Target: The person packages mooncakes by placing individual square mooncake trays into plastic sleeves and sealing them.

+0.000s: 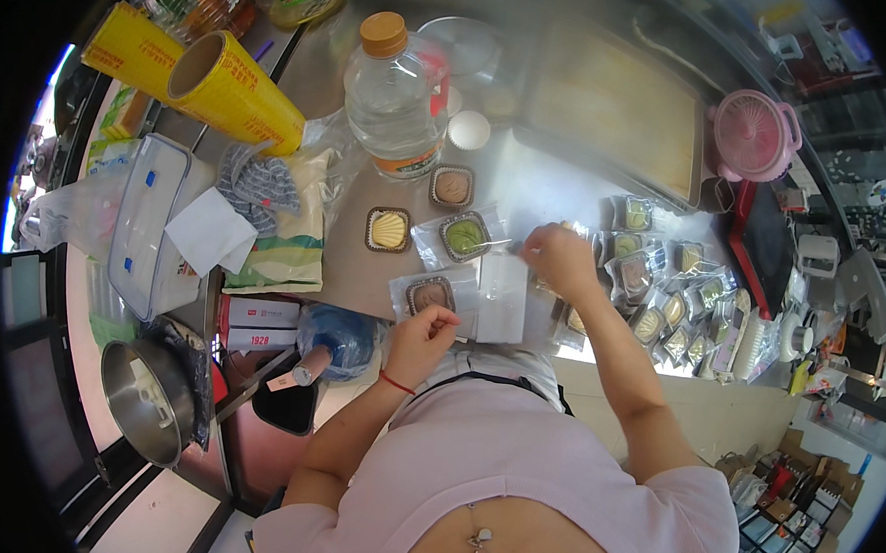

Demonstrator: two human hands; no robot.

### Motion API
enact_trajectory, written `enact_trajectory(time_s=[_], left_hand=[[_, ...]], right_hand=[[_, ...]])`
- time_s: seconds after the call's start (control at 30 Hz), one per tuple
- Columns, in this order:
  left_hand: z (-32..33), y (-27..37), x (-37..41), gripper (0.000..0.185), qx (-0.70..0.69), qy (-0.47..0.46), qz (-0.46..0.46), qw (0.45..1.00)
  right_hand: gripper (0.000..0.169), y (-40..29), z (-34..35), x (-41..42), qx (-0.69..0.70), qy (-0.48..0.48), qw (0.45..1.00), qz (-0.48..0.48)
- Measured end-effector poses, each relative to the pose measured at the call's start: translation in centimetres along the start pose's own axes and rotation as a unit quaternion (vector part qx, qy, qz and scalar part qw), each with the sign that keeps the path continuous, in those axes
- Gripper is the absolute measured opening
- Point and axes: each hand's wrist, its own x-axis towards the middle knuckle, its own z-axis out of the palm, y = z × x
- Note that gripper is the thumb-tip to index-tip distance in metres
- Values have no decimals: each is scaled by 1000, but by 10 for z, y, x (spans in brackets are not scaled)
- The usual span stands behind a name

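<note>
My left hand [418, 340] is at the table's front edge, its fingers curled over the near side of a clear pouch with a brown molded pastry [432, 294]. Whether it grips the pouch is unclear. My right hand [562, 259] is slightly blurred above the table, fingers bent, with pouches partly hidden beneath it. Between the hands lies a stack of clear flat bags [502, 298]. A green pastry [464, 237] in its tray rests on another pouch. Two unwrapped pastries, one yellow and shell-shaped [387, 229], one brown [452, 186], sit in trays farther left and back.
Several bagged pastries [649, 325] crowd the right side. Behind stand a large liquid jug [392, 101], white paper cups [469, 131], a baking tray [617, 113] and a pink fan [752, 135]. At left are yellow cardboard tubes [242, 97], a plastic box [149, 223] and a steel bowl [147, 404].
</note>
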Motion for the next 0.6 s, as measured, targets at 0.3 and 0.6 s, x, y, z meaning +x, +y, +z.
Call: enact_trajectory(time_s=[0.3,0.6], left_hand=[[17,-10,5,11,15,-32,29,999],[19,-15,6,12,-57,-37,20,998]], right_hand=[[32,11,32,19,-170,-102,976,-96],[30,-8,25,0,-169,-49,980,-97]])
